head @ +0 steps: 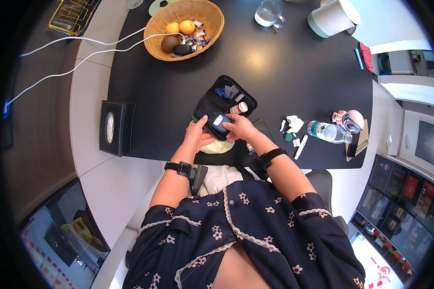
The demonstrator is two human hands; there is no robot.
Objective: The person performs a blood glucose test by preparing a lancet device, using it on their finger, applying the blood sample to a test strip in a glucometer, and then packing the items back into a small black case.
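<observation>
My left hand (197,136) grips the near left edge of an open black zip case (211,99), thumb on top and fingers underneath. In my right hand (240,127) is the side of a dark blue handheld meter (220,121), probably a blood glucose meter, lying against the near half of the case. A small white vial with a red label (239,108) lies in the far half. Beyond it, a mesh pocket (228,91) holds small blue pieces. A pale yellow cloth (217,147) shows beneath the case, partly hidden by my hands.
A white pen-shaped device (301,147), crumpled tissue (294,124) and green cap (288,137) lie to the right. Beyond them a plastic bottle (325,132) lies on its side. A black tissue box (116,128) stands left; a wicker basket (155,48) and glass mug (268,14) are farther back.
</observation>
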